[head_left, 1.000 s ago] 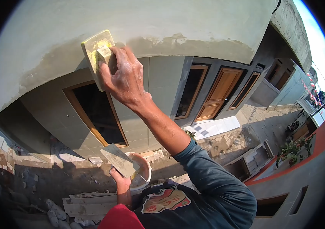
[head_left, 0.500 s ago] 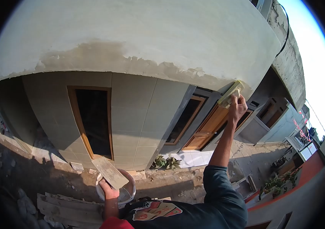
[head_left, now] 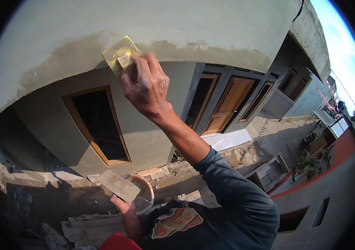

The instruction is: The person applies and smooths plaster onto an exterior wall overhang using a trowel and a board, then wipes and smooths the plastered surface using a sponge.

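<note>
Gripping the float (head_left: 117, 51) by its block handle (head_left: 123, 61), the fingers (head_left: 142, 66) of the right hand (head_left: 147, 88) are closed, with the plate reaching past their tips, up and to the left in view. It overlaps the lower edge of the wall (head_left: 161, 25) and appears to touch it; exact contact is hard to tell. Down at the left, the left hand (head_left: 124, 206) holds a board (head_left: 119, 185), thumb at its near edge, other fingers mostly hidden. Work seems partway along: the upper wall looks pale and even, while a darker, seemingly damp band (head_left: 177, 49) with a ragged top runs along the bottom on both sides of the float, and judging by that uneven border it is not yet blended. Just beyond the board, partly covered by it, stands a bucket (head_left: 148, 187); farther off are a window (head_left: 98, 123) and a door (head_left: 229, 106).
</note>
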A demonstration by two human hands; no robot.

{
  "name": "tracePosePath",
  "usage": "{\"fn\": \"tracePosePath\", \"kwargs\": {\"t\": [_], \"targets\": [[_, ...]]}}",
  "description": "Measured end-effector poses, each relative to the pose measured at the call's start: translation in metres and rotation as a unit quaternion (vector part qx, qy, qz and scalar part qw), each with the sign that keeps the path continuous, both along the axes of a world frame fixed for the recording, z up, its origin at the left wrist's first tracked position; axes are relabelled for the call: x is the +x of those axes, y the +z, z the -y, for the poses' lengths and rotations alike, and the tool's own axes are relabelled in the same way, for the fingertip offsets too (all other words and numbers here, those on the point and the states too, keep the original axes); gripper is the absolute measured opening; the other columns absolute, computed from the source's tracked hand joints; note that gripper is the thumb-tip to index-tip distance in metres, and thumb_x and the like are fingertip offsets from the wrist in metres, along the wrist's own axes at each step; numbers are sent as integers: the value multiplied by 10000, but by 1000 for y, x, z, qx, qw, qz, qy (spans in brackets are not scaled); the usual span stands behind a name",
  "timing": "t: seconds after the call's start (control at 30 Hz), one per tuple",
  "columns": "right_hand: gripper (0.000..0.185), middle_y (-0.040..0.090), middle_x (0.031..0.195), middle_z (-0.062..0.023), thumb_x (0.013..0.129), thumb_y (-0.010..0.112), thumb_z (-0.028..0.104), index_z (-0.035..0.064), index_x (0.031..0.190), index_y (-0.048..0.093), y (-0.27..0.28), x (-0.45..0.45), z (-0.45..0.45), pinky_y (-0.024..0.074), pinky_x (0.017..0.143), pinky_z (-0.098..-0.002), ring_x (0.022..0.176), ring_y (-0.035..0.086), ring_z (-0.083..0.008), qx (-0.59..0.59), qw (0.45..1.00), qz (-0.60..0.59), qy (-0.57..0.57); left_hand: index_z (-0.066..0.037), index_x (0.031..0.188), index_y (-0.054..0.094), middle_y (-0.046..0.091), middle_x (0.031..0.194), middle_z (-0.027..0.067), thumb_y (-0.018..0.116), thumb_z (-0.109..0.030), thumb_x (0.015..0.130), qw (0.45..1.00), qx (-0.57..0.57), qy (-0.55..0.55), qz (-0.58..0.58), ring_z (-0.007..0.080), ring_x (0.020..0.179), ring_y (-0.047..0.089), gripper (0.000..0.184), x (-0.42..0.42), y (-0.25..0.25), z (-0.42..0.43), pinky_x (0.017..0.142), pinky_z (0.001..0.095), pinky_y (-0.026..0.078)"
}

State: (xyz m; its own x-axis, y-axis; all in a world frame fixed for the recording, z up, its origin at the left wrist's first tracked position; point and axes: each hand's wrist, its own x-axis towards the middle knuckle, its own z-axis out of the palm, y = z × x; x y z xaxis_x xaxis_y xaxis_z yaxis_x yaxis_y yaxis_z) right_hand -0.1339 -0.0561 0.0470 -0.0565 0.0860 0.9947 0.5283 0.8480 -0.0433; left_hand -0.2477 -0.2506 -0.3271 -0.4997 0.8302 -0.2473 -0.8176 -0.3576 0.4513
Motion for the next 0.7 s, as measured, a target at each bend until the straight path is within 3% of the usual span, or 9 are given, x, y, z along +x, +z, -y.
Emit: {"fn": "tracePosePath", "kwargs": {"t": [0.13,0.23,0.27,0.33,0.4,0.47,0.57,0.6,0.7], "targets": [[331,593,862,-152,700,661,98,-20,1004,607,7,158,-55,512,652,-389,763,618,-311,2,981,-88,-174,-18,1192,548,611,1142,133,397,-333,877,998,63,17,15,297,1019,605,469,5,4,-4,891,428,483],[333,628,921,-174,730,626,156,-35,1002,654,20,308,-85,498,767,-393,831,628,-324,-39,933,-143,-329,-28,1208,537,600,1172,121,406,-328,874,993,113,11,28,298,1049,590,467,3,-2,-2,910,438,471],[335,657,893,-153,739,636,163,-34,1008,664,22,350,-93,506,735,-349,794,644,-261,-37,914,-166,-369,-30,1217,531,596,1181,118,411,-329,871,994,108,-2,23,296,1055,587,472,-3,-15,-1,912,441,469],[324,678,844,-88,762,667,185,-30,1005,670,24,387,-97,499,704,-286,748,628,-156,-158,918,-303,-199,-32,1225,526,592,1190,115,416,-329,869,993,113,-15,14,294,1061,585,477,-9,-19,-3,915,443,467],[326,671,775,-75,757,654,156,-61,1001,661,21,377,-104,496,641,-258,685,610,-123,-157,929,-306,-134,-39,1228,526,591,1195,109,417,-337,865,996,84,-15,34,286,1062,585,482,-6,-11,-1,913,442,468],[306,666,770,-75,756,648,134,-70,983,655,21,296,-80,495,614,-250,661,599,-114,-173,933,-310,-63,-43,1243,519,588,1204,108,416,-345,859,999,19,-24,28,286,1072,581,500,-6,-4,-6,913,444,468],[274,585,816,-167,710,652,108,-64,919,613,9,131,-31,500,658,-355,701,603,-280,-74,991,-106,-38,-53,1249,521,587,1207,109,399,-341,861,1000,-6,-18,6,291,1082,578,498,3,13,-5,913,460,465],[301,592,817,-161,724,660,97,-50,982,611,4,90,-19,510,631,-347,697,617,-272,-46,998,-52,3,-41,1250,513,584,1200,109,398,-375,875,998,19,-52,-29,284,1080,575,515,0,14,-4,917,444,465],[336,599,894,-193,697,657,67,-54,1002,585,-5,56,12,523,702,-368,813,618,-321,-25,989,-71,126,-19,1273,488,566,1230,119,386,-417,890,995,36,-69,-68,290,1101,561,562,-14,23,4,947,459,443]]}}
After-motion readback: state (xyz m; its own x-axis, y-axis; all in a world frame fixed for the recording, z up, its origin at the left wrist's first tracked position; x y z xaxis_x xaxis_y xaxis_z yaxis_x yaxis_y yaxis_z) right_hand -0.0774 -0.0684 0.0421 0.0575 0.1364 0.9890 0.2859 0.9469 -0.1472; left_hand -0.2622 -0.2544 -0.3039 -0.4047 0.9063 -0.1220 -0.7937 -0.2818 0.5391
